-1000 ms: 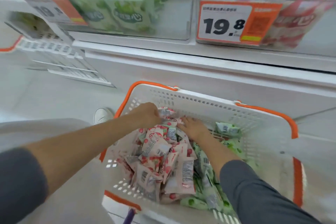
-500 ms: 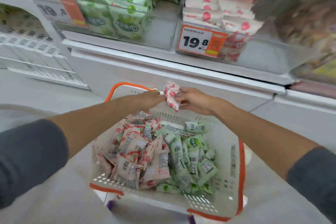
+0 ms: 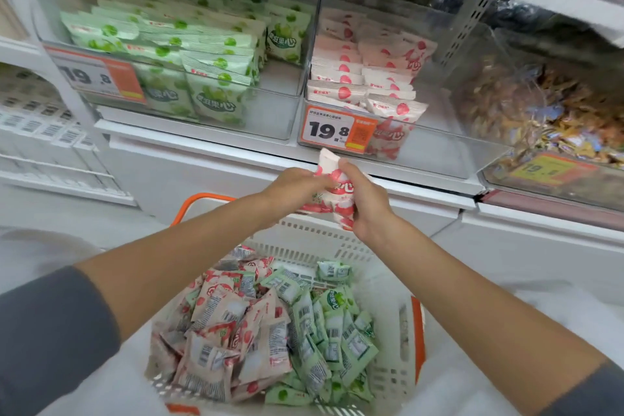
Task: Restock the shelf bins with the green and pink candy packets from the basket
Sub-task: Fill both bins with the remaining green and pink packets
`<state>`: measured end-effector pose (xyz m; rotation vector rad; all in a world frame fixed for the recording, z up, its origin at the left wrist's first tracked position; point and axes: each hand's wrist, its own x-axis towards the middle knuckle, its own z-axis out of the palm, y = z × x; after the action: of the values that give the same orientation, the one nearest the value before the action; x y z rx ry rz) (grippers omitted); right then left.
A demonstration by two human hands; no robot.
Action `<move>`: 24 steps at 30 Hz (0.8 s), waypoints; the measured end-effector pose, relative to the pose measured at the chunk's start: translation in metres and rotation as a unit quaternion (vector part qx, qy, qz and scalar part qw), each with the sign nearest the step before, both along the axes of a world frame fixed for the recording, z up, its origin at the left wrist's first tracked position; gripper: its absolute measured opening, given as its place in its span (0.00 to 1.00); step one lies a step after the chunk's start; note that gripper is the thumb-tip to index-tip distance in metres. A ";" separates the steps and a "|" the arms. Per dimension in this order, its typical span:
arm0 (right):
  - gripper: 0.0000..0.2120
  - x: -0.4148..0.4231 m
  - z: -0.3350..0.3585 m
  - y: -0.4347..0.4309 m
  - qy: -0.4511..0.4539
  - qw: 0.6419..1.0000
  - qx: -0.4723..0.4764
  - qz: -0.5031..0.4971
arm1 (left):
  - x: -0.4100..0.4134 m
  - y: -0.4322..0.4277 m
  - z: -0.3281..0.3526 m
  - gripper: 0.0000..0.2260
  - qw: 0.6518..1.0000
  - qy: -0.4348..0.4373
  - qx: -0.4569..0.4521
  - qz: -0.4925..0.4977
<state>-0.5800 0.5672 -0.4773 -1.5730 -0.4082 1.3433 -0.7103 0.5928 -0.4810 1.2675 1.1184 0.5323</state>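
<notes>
Since half a second ago, both hands are lifting clear of the basket [image 3: 337, 236] at six o'clock, where pink packets are lying heaped on the left and green on the right. Two clear bins are standing above: the green bin [image 3: 283, 121] at eleven, the pink bin [image 3: 435, 152] at one. The left hand [image 3: 293, 186] and right hand [image 3: 368, 203] are together pinching one pink packet [image 3: 341, 191] just under the orange tag [image 3: 337, 130] reading 19.8.

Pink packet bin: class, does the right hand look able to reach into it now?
Probably yes: the pink packet bin sits above the right hand, top seemingly open; only its clear front wall needs clearing. The grip holds a pink packet.
</notes>
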 end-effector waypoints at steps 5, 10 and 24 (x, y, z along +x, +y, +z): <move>0.22 -0.012 -0.002 -0.001 -0.148 0.985 0.059 0.072 | 0.010 -0.002 -0.015 0.25 0.980 0.102 0.145 0.085; 0.25 -0.005 -0.016 -0.002 -0.228 0.971 0.068 -0.011 | 0.014 -0.012 -0.028 0.24 0.944 0.160 0.274 0.091; 0.33 0.007 -0.006 -0.007 -0.292 0.936 0.172 0.102 | 0.015 -0.023 -0.024 0.18 0.943 0.095 0.311 0.071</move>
<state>-0.5733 0.5603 -0.4831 -1.6346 -1.1344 0.8596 -0.6952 0.5696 -0.5053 1.8201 1.2572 0.9375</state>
